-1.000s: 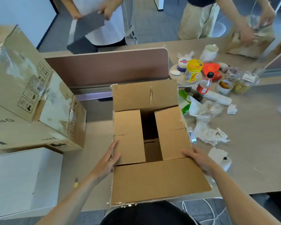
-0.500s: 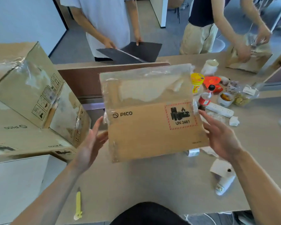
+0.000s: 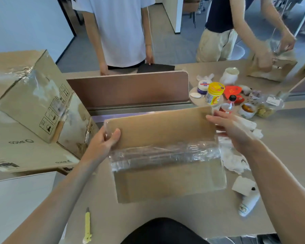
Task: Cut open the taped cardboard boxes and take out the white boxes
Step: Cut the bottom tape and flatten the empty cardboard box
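**Fig. Head view, box turned over.** The cardboard box (image 3: 165, 134) sits at centre, just in front of the person. 1 s ago it stood on the worktop (image 3: 201, 210) w/ flaps open and the inside dark, nothing visible in it. 0.5 s ago it was lifted, printed side facing the camera. Now a closed face is up, w/ a band of clear tape (image 3: 165, 154) across its middle. Whether it rests on the worktop or hangs just above it cannot be told.

L hand (image 3: 102, 145), at 9 o'clock of the box, grips the far-left corner, thumb on top. R hand (image 3: 234, 132), at 3 o'clock, is spread flat, fingers straight against the far-right edge, steadying rather than clasping.

A white box (image 3: 19, 203) lies at 8 o'clock. Taped stacked cartons (image 3: 33, 106) wait at 9–10 o'clock.

Reading: this carton prob. is already emptied, and the flip exposes its second taped seam. The yellow cutter (image 3: 87, 226) lies untouched at 7 o'clock, so no cut is under way. Jars etc. crowd 2 o'clock.
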